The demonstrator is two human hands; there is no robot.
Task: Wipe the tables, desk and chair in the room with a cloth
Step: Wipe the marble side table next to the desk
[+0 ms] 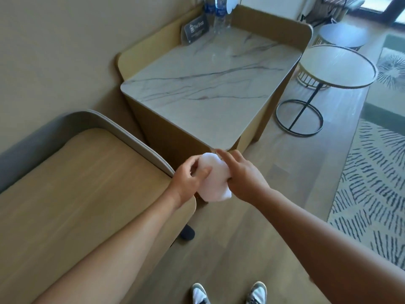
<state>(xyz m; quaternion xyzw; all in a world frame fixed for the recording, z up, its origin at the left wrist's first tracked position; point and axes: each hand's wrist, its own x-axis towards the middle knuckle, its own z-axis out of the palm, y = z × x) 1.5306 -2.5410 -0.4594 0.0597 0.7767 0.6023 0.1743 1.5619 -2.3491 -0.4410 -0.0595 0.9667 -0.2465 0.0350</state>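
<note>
A bunched white cloth point(213, 183) hangs in the air between both hands, just off the near corner of the marble-topped table point(208, 88). My left hand point(189, 179) grips the cloth's left side with curled fingers and thumb. My right hand point(242, 174) holds its right side, index finger pointing out toward the table corner. The wooden desk point(76, 194) with a grey raised rim lies at the lower left, under my left forearm. A round side table point(337, 66) on a thin black stand is at the right.
Water bottles point(215, 14) and a dark sign card point(196, 30) stand at the marble table's far corner by the wall. A second round table point(343, 35) sits behind. A patterned rug point(372, 183) covers the floor at right. My shoes point(230, 292) are below.
</note>
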